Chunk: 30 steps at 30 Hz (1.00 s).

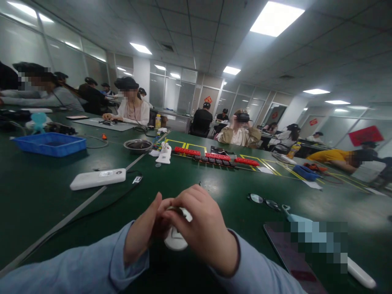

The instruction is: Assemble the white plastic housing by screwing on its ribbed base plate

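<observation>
Both of my hands meet near the front middle of the green table (pixel 147 204). My right hand (pixel 202 224) is closed, its thumb and fingers pinched on a small thin item that I cannot make out. My left hand (pixel 143 228) is just beside it, thumb raised, its other fingers mostly hidden behind the right hand; whether they hold anything does not show. Under and between the hands is a white rounded object (pixel 176 241), partly covered by them.
Left lie a white device (pixel 99 179), a cable and a blue tray (pixel 50 143); ahead, a metal bowl (pixel 138 145), a white stand (pixel 164 154) and red strips (pixel 217 156). Glasses (pixel 263 201) and a dark tablet (pixel 290 253) lie right. People sit beyond.
</observation>
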{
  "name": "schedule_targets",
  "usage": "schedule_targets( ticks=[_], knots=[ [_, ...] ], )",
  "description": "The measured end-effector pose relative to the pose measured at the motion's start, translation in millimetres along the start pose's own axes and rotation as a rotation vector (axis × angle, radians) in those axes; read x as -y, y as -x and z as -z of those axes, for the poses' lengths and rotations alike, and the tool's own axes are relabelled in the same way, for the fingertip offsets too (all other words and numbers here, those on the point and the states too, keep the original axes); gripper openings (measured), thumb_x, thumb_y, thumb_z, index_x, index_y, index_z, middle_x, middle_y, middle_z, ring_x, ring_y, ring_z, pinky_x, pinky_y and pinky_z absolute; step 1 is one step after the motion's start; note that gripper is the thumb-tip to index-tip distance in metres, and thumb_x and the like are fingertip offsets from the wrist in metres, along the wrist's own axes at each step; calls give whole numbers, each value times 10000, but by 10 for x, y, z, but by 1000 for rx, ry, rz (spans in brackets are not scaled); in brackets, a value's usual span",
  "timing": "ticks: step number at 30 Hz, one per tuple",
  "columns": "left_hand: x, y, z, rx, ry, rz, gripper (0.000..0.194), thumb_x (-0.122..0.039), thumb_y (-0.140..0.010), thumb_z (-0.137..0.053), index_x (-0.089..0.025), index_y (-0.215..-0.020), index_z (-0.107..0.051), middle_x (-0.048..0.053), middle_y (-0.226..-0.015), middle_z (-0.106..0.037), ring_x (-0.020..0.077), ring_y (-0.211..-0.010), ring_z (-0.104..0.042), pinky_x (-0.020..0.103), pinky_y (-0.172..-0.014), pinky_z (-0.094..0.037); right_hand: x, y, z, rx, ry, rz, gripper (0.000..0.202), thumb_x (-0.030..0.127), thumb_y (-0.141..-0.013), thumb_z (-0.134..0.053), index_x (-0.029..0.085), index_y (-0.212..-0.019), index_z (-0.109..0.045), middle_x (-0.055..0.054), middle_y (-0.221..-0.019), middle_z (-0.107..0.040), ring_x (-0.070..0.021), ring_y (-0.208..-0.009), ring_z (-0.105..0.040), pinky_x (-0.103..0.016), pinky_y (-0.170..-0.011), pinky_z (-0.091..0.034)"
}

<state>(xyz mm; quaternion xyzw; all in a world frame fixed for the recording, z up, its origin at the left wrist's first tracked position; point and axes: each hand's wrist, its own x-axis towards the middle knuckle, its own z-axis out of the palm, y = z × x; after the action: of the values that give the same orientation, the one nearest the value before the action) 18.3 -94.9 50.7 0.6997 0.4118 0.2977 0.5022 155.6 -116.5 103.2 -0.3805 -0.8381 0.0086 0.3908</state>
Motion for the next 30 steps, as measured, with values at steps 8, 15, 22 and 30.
schedule_targets(
  ticks=[8,15,22,30],
  knots=[
    [397,-373,266,43,-876,-130,723,-486,-621,-541,-168,-1225,-303,-11,-632,-543,176,-600,-531,272,-569,-384,-458,-95,300,-160,-646,-513,213,356,-653,-618,161,-648,-534,64,-416,-440,-29,-308,-336,-159,-293,-246],
    [276,-878,298,178,-1058,-254,331,-402,-753,-372,-185,-854,-601,76,-765,-635,215,-701,-588,297,-614,-402,-701,-150,394,35,-885,-553,175,310,-644,-630,160,-700,-559,45,-510,-525,-50,-366,-442,-165,-311,-394],
    [215,-1033,479,191,-732,-18,447,-449,-774,-305,-147,-756,-635,53,-702,-618,160,-618,-551,253,-585,-382,-955,-162,-43,311,-486,-663,159,207,-650,-616,152,-791,-566,34,-576,-560,-78,-467,-509,-211,-447,-421],
    [308,-1045,551,346,-511,-11,378,-455,-709,-420,-140,-786,-615,7,-711,-585,149,-659,-526,233,-602,-380,-1009,-81,-339,279,182,-222,106,220,-721,-577,214,-798,-650,-24,-806,-540,-127,-731,-494,-246,-623,-393]
  ],
)
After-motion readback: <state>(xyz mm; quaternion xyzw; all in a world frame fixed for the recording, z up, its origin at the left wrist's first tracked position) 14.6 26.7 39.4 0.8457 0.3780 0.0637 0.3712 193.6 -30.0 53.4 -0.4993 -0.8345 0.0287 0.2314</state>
